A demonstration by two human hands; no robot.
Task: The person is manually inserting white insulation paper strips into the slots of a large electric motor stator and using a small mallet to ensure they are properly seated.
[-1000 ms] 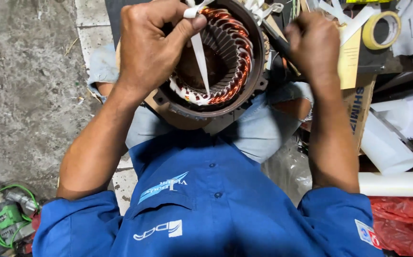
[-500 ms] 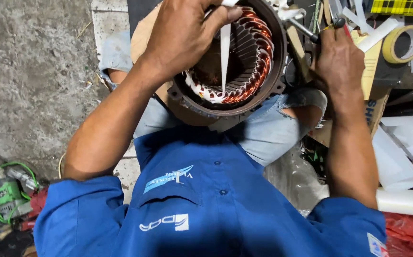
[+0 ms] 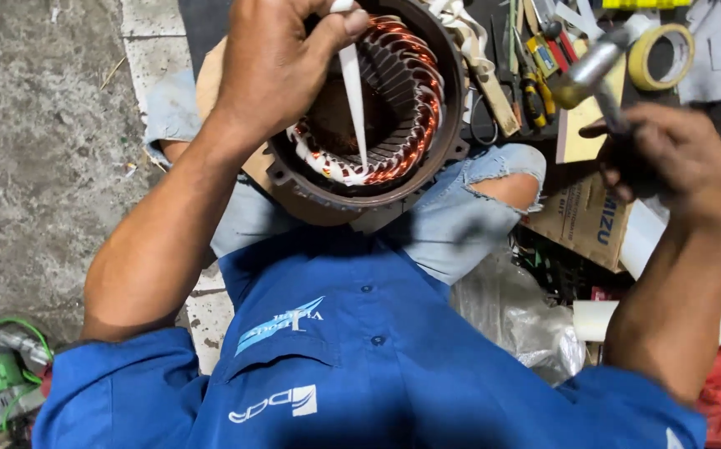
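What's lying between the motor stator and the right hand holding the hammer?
In the head view, between the stator and the right hand lie a wooden stick, yellow-handled pliers and the person's knee in torn jeans.

Left hand (image 3: 273, 71) raised at upper left, fingers curled, thumb and forefinger pinched shut. Right hand (image 3: 676, 162) out to the right, fisted closed. Both forearms bare, blue-sleeved above the elbows.

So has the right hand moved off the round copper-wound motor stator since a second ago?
Yes. The right hand has pulled away to the right of the stator, now gripping a metal hammer near the yellow tape roll.
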